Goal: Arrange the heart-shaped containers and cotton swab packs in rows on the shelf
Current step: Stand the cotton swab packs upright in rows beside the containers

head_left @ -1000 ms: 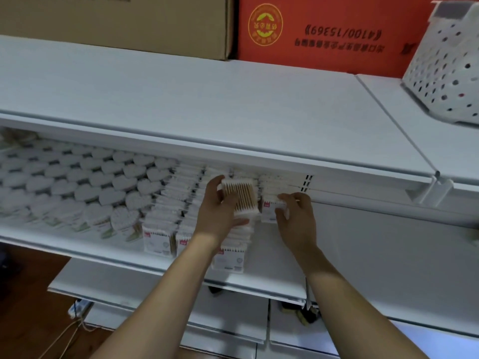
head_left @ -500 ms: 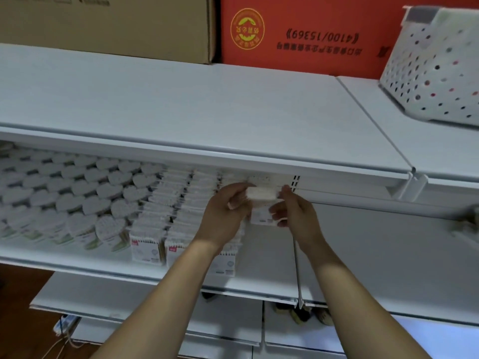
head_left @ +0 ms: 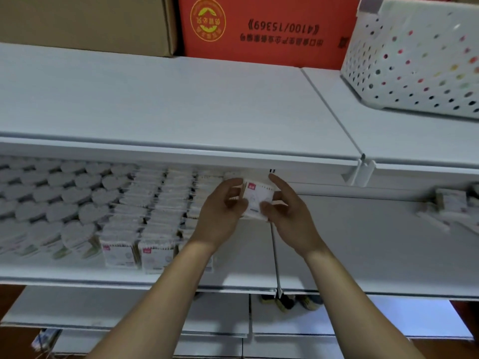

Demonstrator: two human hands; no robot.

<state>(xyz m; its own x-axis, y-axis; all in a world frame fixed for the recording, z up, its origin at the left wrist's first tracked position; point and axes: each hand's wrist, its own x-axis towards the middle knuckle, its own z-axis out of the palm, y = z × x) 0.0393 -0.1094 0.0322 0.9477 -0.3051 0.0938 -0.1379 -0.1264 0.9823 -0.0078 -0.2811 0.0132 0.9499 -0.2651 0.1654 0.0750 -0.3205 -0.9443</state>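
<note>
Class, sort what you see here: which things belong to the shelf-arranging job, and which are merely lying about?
Belong to the job:
cotton swab pack held between left hand and right hand
rows of cotton swab packs
heart-shaped containers
shelf

Lying about:
perforated white basket
red carton
brown carton

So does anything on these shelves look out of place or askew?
Yes: on the right-hand white shelf, a few loose cotton swab packs lie scattered, blurred, unlike the neat rows of packs on the left.
</note>
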